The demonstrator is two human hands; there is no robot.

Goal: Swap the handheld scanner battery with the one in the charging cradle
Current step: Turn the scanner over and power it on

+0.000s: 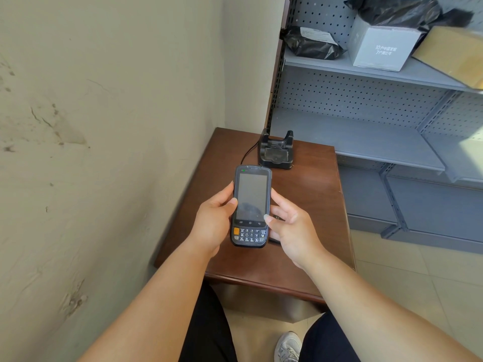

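A dark handheld scanner (251, 194) with a blank screen, a keypad and an orange key is held face up above a small brown table (308, 205). My left hand (212, 223) grips its left edge, thumb on the screen's side. My right hand (291, 228) is at its right edge with fingers spread and fingertips touching the casing. A small dark object under my right hand is mostly hidden. The black charging cradle (276, 152) stands at the table's far edge, a dark battery lying in its slot and a black cable (247, 152) running off to the left.
A cracked beige wall (104, 126) runs close along the left. Grey metal shelving (366, 142) stands to the right behind the table, with black bags (311, 43), a grey box (381, 48) and a cardboard box (452, 56) on its upper shelf. Tiled floor lies below.
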